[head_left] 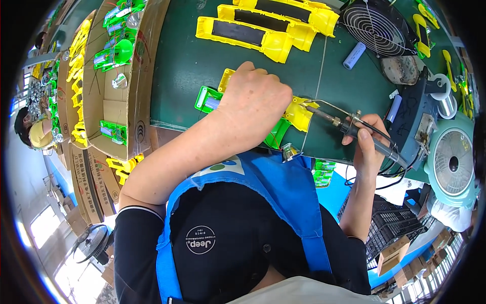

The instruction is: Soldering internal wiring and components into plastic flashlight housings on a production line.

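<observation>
- my left hand (253, 104) lies closed over the yellow torch housing (298, 114), near the front edge of the green table (192, 61). i press it down, i think so that it does not slide while the hot tip works on it.
- the housing sticks out from under my hand on both sides: its wide yellow head points to the right, toward the iron, and a narrow end shows at the top left of my knuckles.
- my right hand (369, 139) is closed around the grip of the soldering iron (349, 126), held like a pen. the tip touches, or almost touches, the head of the housing; i cannot tell which.
- a thin solder wire (320, 66) runs from the far side of the table down to the tip, so it feeds right at the joint.
- a green part (206, 99) lies just left of my left hand, partly under it.
- more yellow housings (263, 30) lie in a row at the far edge, well apart from my work.
- a blue battery cell (354, 54) lies near the far right corner, beside a black fan (377, 28), which perhaps pulls the smoke away.
- cardboard boxes (119, 106) with green and yellow parts stand along the left edge, within reach.
</observation>
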